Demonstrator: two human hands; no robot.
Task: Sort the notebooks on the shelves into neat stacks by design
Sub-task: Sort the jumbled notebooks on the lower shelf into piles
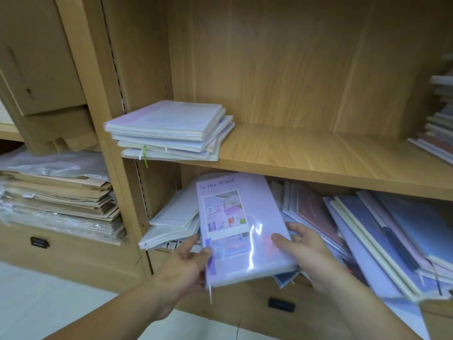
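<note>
A lilac notebook (pixel 235 217) in shiny plastic wrap, titled "in the Wind", is held tilted in front of the lower shelf. My left hand (pixel 188 261) grips its near left edge. My right hand (pixel 304 251) holds its right side, thumb on the cover. Behind it the lower shelf (pixel 318 182) holds a messy heap of blue, lilac and maroon notebooks (pixel 382 231), and pale ones (pixel 171 222) lie slumped at its left. On the upper shelf (pixel 318 153) a small stack of pale lilac notebooks (pixel 169 131) sits at the left end.
Another pile of notebooks (pixel 438 123) stands at the upper shelf's right end. To the left, a separate bay holds wrapped brown paper goods (pixel 58 204) and cardboard (pixel 49 89). Drawers with black handles (pixel 280 304) lie below. White floor tiles (pixel 49 290) show at lower left.
</note>
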